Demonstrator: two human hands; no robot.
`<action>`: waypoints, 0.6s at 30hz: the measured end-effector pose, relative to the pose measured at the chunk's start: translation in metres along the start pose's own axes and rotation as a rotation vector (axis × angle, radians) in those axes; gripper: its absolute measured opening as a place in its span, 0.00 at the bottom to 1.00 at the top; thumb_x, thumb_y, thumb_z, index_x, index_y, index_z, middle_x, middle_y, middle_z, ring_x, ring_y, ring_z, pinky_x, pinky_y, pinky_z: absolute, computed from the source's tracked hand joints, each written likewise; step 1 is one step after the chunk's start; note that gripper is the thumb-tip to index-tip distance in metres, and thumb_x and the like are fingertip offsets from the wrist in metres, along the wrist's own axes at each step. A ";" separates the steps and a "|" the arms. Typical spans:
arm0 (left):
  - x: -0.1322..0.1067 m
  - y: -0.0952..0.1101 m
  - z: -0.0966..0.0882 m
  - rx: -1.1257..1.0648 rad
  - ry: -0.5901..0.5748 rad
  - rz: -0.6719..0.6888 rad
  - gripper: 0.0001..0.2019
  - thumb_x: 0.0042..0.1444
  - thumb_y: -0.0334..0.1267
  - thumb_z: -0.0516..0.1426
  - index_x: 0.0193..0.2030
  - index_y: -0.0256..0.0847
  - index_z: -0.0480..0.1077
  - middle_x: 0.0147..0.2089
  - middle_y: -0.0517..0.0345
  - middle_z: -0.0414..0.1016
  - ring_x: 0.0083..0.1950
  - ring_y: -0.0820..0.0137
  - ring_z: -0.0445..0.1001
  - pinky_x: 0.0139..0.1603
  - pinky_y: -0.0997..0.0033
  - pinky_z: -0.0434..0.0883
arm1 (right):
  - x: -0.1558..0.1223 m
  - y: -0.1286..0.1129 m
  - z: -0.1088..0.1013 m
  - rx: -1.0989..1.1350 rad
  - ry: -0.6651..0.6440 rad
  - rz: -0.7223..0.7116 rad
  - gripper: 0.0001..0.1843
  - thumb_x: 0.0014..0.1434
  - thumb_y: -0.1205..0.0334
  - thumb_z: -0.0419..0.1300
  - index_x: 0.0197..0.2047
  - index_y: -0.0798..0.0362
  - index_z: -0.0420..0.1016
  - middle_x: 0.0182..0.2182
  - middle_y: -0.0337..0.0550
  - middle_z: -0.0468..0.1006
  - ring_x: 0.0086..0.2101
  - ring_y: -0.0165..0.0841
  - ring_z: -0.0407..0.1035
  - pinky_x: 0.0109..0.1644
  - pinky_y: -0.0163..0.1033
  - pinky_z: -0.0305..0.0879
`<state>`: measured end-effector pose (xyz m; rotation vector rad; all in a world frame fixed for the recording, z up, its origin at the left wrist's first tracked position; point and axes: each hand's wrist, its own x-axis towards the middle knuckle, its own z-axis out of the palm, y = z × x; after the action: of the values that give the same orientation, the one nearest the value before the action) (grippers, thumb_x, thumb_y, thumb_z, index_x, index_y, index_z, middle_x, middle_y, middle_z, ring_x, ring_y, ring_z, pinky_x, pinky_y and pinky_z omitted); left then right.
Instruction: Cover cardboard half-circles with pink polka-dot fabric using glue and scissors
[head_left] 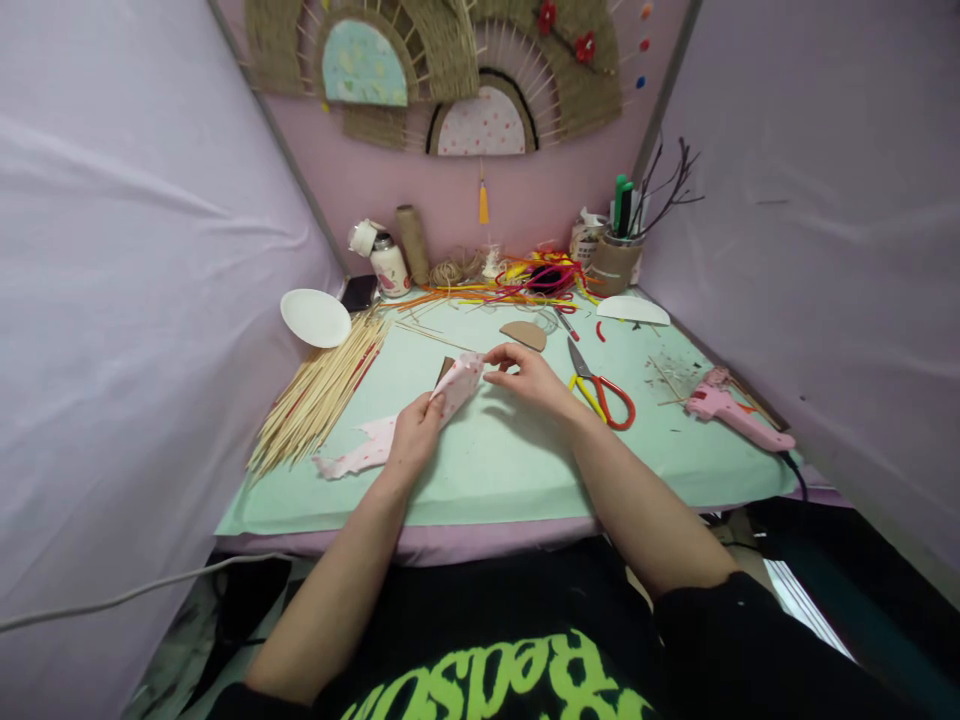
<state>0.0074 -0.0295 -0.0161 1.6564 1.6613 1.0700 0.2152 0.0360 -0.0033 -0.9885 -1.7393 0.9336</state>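
My left hand (417,432) is closed on a piece of pink-and-white fabric (459,383) printed with small red dots. The upper part of the cloth is folded, and a ragged strip trails out to the left over the table. A small brown piece (445,369), perhaps card, shows just behind the cloth. My right hand (534,382) is at the cloth's upper right end, thumb and forefinger a little apart; whether the fingertips touch the edge is hard to see. Scissors (597,390) with red and yellow handles lie open right of it.
Thin wooden sticks (319,400) lie at the left beside a white oval disc (316,318). A brown half-round card (524,334) and coloured cords (540,278) lie farther back. At right rests a pink glue gun (731,412) with its cable. A bottle (389,266) stands behind.
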 end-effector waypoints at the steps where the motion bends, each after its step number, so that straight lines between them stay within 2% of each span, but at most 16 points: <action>1: -0.001 0.000 0.000 -0.015 -0.001 0.004 0.18 0.60 0.50 0.48 0.31 0.38 0.68 0.26 0.61 0.66 0.32 0.69 0.63 0.32 0.72 0.58 | 0.000 0.001 0.004 -0.035 0.008 -0.040 0.13 0.49 0.62 0.65 0.40 0.51 0.77 0.39 0.42 0.75 0.37 0.32 0.68 0.42 0.38 0.66; 3: -0.002 0.002 -0.002 -0.031 -0.012 0.023 0.17 0.60 0.49 0.49 0.33 0.38 0.70 0.28 0.60 0.68 0.33 0.69 0.64 0.33 0.72 0.59 | 0.002 0.002 0.009 -0.091 0.022 -0.082 0.13 0.49 0.64 0.65 0.41 0.50 0.77 0.40 0.43 0.74 0.38 0.33 0.67 0.41 0.39 0.65; 6: -0.002 0.006 -0.011 0.011 -0.020 0.074 0.18 0.61 0.49 0.48 0.38 0.38 0.72 0.31 0.60 0.71 0.35 0.68 0.66 0.35 0.73 0.61 | 0.003 0.001 0.012 -0.119 0.041 -0.094 0.04 0.51 0.62 0.64 0.33 0.50 0.75 0.35 0.42 0.73 0.38 0.33 0.67 0.41 0.39 0.65; 8: 0.002 0.009 -0.020 0.071 -0.018 0.115 0.18 0.62 0.49 0.48 0.40 0.38 0.73 0.31 0.60 0.71 0.35 0.68 0.66 0.35 0.73 0.61 | 0.002 -0.001 0.011 -0.084 0.051 -0.098 0.04 0.52 0.61 0.64 0.29 0.51 0.73 0.34 0.41 0.73 0.38 0.34 0.67 0.41 0.39 0.65; 11: 0.010 0.014 -0.036 0.093 -0.061 0.143 0.19 0.61 0.51 0.50 0.38 0.38 0.73 0.29 0.60 0.71 0.33 0.69 0.66 0.35 0.72 0.61 | 0.001 -0.006 0.011 0.101 0.045 -0.099 0.09 0.50 0.58 0.66 0.28 0.51 0.71 0.45 0.45 0.73 0.46 0.36 0.67 0.47 0.41 0.65; 13: 0.014 0.020 -0.044 0.006 -0.122 0.117 0.19 0.60 0.53 0.52 0.36 0.38 0.73 0.30 0.60 0.72 0.33 0.69 0.67 0.35 0.72 0.62 | 0.001 -0.012 0.012 0.302 0.017 -0.061 0.12 0.49 0.55 0.67 0.28 0.52 0.69 0.50 0.46 0.72 0.49 0.36 0.67 0.49 0.41 0.65; 15: 0.015 0.031 -0.050 -0.138 -0.175 0.070 0.20 0.58 0.55 0.55 0.36 0.37 0.74 0.32 0.58 0.74 0.34 0.68 0.70 0.37 0.72 0.65 | 0.002 -0.023 0.012 0.477 -0.010 -0.013 0.15 0.49 0.53 0.68 0.28 0.51 0.67 0.41 0.43 0.74 0.42 0.33 0.69 0.46 0.39 0.65; 18: 0.008 0.058 -0.056 -0.443 -0.240 0.001 0.21 0.54 0.55 0.59 0.41 0.36 0.75 0.35 0.55 0.78 0.38 0.64 0.75 0.40 0.68 0.69 | 0.003 -0.057 0.006 0.581 0.021 -0.049 0.16 0.50 0.53 0.68 0.29 0.50 0.65 0.27 0.34 0.68 0.29 0.27 0.63 0.36 0.35 0.62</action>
<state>-0.0088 -0.0349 0.0627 1.4271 1.1691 1.0953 0.1963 0.0156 0.0467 -0.5679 -1.3440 1.2906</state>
